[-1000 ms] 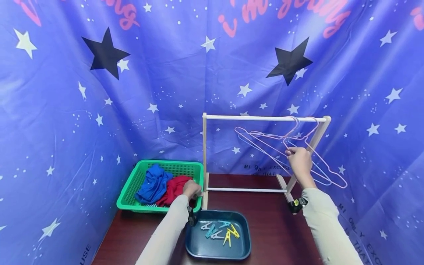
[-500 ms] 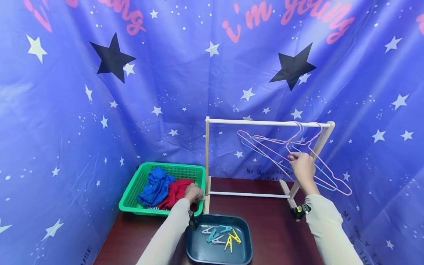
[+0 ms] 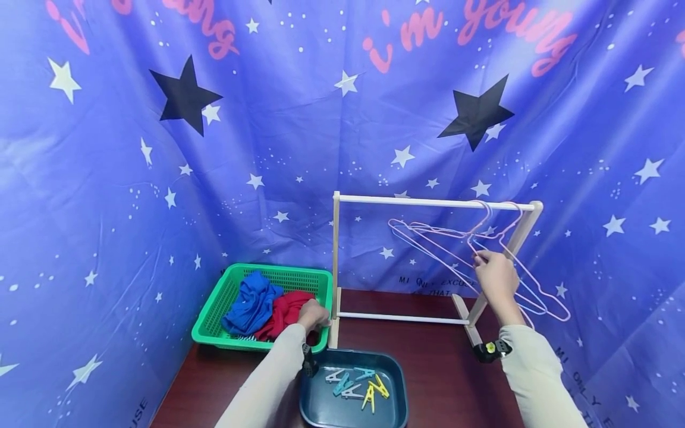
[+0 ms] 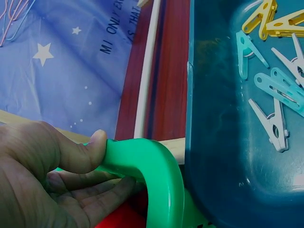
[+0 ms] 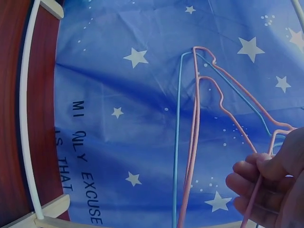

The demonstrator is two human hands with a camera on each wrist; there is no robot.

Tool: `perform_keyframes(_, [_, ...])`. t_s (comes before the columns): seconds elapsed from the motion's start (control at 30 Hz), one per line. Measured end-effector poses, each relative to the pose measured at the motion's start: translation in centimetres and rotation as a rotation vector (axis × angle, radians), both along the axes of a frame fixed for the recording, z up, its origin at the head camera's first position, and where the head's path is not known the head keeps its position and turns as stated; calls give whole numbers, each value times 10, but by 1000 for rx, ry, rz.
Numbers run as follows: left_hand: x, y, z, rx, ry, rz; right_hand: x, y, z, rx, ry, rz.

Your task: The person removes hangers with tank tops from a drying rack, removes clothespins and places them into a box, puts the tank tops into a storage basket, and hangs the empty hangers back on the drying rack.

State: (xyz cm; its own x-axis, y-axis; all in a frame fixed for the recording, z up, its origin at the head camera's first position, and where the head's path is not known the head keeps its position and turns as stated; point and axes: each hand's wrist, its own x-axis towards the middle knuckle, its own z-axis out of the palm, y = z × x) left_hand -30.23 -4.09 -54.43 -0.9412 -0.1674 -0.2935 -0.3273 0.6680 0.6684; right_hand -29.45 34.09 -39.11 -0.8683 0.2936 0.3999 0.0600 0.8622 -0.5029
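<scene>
In the head view, my right hand (image 3: 497, 282) pinches a pink hanger (image 3: 474, 245) just below its hook, between thumb and fingers. More pink and blue hangers (image 3: 547, 291) hang beside it at the right end of the wooden rack's white top bar (image 3: 407, 201). The right wrist view shows the thumb pressed on the pink wire (image 5: 255, 194). My left hand (image 3: 313, 315) holds the right rim of the green basket (image 4: 161, 175), thumb on top and fingers underneath. Inside the basket lie a blue cloth (image 3: 252, 303) and a red cloth (image 3: 285, 314).
A dark teal tray (image 3: 396, 410) stands in front of the rack, with several grey, yellow and turquoise clothespins (image 3: 369, 397) in it. The basket sits close against the rack's left post (image 3: 335, 255). A starry purple curtain (image 3: 299, 131) surrounds the dark red table (image 3: 449, 380).
The head view has tilted a little, so the scene sits lower. My right hand and the pinched hanger have shifted slightly right and down. My left hand stays at the basket's rim.
</scene>
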Motion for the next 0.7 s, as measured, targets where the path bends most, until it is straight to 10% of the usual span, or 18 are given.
perform_keyframes(0.7, [-7, -6, 1, 230, -7, -15, 13, -16, 10, -57, 195, -84])
